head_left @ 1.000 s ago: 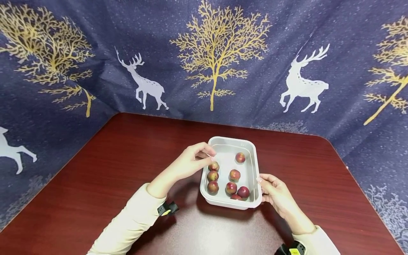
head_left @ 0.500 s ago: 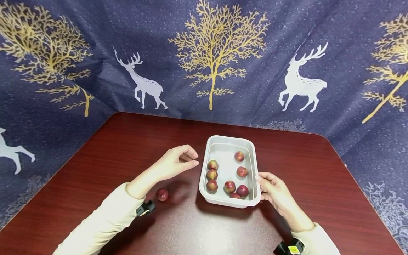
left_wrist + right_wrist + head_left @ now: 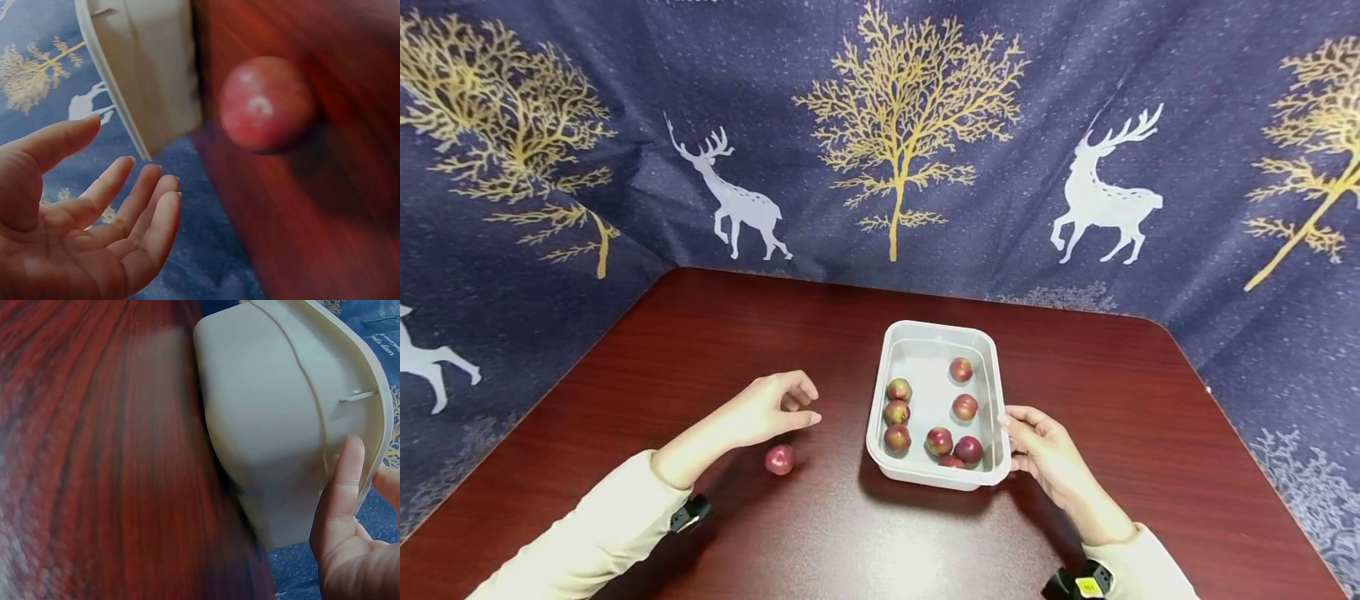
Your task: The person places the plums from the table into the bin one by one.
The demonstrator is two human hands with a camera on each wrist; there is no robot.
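A white plastic box [image 3: 932, 342] stands on the table with several red and yellow-green plums [image 3: 897, 439] inside. My right hand [image 3: 1045, 454] pinches its right rim, thumb at the rim and fingers along the outer wall, as the right wrist view also shows. To the left of the box, my left hand [image 3: 775, 408] hovers with loosely bent fingers and nothing in them. Just below that hand, a single red plum [image 3: 779, 459] lies on the tabletop. In the left wrist view this plum [image 3: 269, 105] sits apart from the fingers, with the box wall [image 3: 150, 69] behind.
The dark red wooden table [image 3: 700, 333] has a glossy bright reflection near its front. Behind it hangs a blue cloth [image 3: 820, 167] printed with trees and deer. Both wrists wear black straps with small devices.
My left hand has drawn back leftward from over the box, uncovering the single plum on the table. One plum in the box has rolled slightly right. The right hand keeps its grip.
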